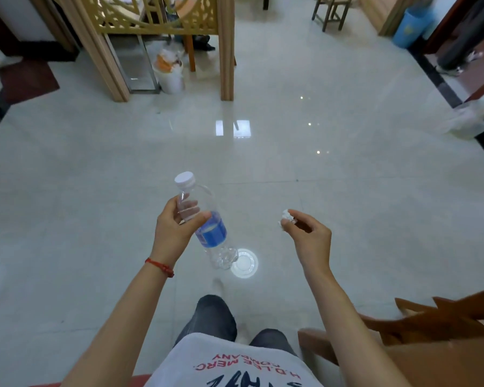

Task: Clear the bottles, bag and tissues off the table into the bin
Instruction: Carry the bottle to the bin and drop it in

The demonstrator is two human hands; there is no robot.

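My left hand grips a clear plastic bottle with a blue label and white cap, held tilted over the tiled floor, cap pointing away from me. To its right, my right hand pinches a small crumpled white tissue between thumb and fingertips. A white bin, stuffed with orange and white rubbish, stands far ahead on the floor beside a wooden screen. A blue bin stands at the far right by a doorway. No table is in view.
A wooden screen frame rises ahead on the left, with a glass stand next to the white bin. A wooden chair stands at the back. A brown wooden chair is close at my lower right. White plastic bags lie at the right.
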